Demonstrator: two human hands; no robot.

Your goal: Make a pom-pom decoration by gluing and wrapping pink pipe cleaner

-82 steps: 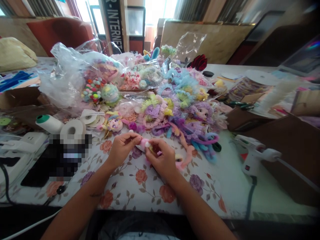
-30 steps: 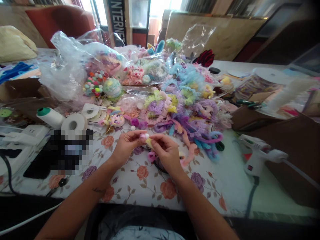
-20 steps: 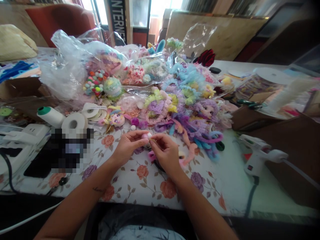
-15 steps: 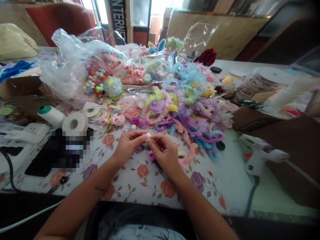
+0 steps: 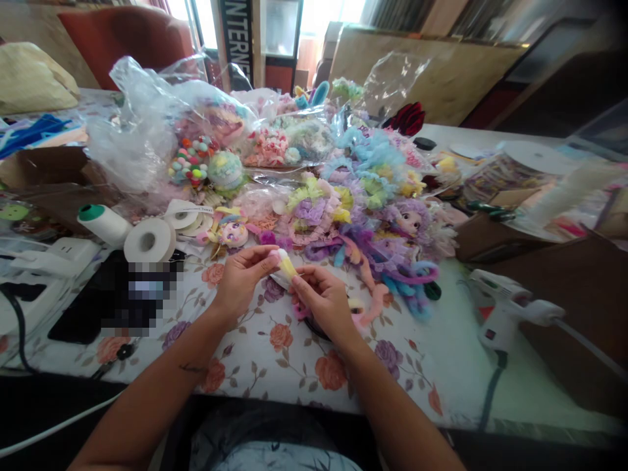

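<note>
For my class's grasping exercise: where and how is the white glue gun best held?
The white glue gun is probably best gripped by its handle, coming from the near side with the right hand: the handle juts toward the camera. Avoid the grey cord at its end and the pale rod at the right.

Head cam looks fwd/down over tbl [image 5: 305,378], close by.

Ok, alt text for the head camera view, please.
Left hand and right hand hold a white-tipped yellow strip over a floral tablecloth. Beyond lie plastic bags and a purple-haired doll; at right, a white glue gun.
</note>
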